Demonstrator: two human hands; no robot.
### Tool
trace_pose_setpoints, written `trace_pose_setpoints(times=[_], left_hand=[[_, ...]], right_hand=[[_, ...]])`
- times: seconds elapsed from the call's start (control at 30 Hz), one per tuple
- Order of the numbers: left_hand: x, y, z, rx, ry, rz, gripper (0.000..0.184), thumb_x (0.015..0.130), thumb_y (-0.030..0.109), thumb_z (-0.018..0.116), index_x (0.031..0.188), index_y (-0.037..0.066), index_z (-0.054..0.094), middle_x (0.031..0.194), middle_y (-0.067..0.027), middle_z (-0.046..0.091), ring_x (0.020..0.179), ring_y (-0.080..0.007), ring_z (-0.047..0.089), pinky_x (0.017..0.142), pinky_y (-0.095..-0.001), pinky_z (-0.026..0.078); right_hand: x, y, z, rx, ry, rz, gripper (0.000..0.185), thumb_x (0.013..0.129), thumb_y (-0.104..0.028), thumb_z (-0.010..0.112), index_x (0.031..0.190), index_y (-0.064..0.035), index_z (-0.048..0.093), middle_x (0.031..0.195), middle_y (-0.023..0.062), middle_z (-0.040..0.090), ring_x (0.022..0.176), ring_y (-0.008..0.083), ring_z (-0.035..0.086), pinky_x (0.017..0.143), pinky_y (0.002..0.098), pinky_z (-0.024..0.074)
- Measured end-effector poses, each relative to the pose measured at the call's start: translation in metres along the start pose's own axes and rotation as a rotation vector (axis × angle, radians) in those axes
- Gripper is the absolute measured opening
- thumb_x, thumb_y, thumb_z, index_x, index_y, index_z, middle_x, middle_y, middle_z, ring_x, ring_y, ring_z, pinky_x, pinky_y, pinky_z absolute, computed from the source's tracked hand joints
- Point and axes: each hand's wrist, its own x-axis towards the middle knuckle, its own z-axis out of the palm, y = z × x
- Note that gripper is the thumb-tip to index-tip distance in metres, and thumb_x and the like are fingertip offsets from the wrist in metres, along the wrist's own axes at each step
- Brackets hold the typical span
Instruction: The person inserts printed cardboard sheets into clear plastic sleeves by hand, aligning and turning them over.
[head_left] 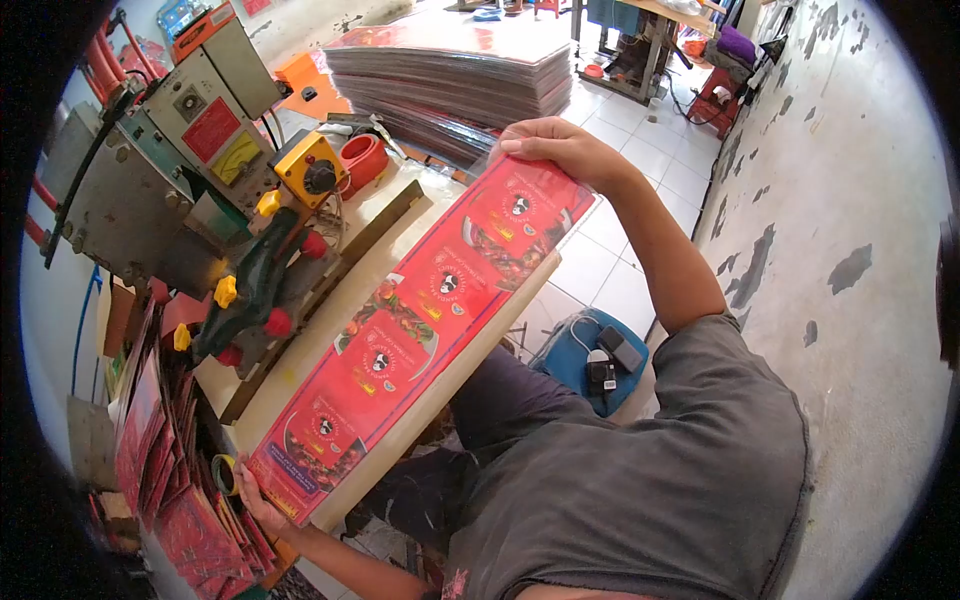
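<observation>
The right grip, upper centre of frame, and left grip, lower left, held a red sheet, seemingly light, slick, bendable, best held by both ends.

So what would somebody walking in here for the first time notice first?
Probably the long red printed sheet stretched diagonally across the middle, its far end held by the right hand and its near end by the left hand. Next, perhaps, the machine at upper left, with bright yellow and red knobs below it. Behind the sheet, a tall stack of flat sheets rises at top centre.
</observation>
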Motion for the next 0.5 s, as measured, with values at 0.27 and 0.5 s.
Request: trace_pose_setpoints(times=[0.27, 0.5], left_hand=[[0.0, -0.006, -0.008, -0.013, 0.142, -0.095, 0.026, 0.105, 0.028, 0.058, 0.112, 0.003, 0.06, 0.105, -0.0047, 0.063, 0.093, -0.0149, 0.063, 0.086, -0.0313, 0.052], [0.003, -0.008, -0.022, 0.014, -0.011, -0.048, 0.023, 0.105, 0.028, 0.06, 0.104, 0.005, 0.06, 0.096, -0.0029, 0.062, 0.088, -0.0128, 0.061, 0.082, -0.0284, 0.05]], right_hand=[[0.008, 0.007, 0.016, 0.227, -0.048, -0.019, 0.033, 0.099, -0.028, 0.066, 0.115, 0.0, 0.073, 0.104, 0.0093, 0.074, 0.096, 0.0139, 0.07, 0.092, 0.0298, 0.0548], [0.011, 0.023, 0.027, 0.313, -0.113, 0.02, 0.031, 0.103, -0.029, 0.063, 0.112, -0.0005, 0.072, 0.105, 0.0081, 0.073, 0.097, 0.0122, 0.069, 0.089, 0.0282, 0.0549]])
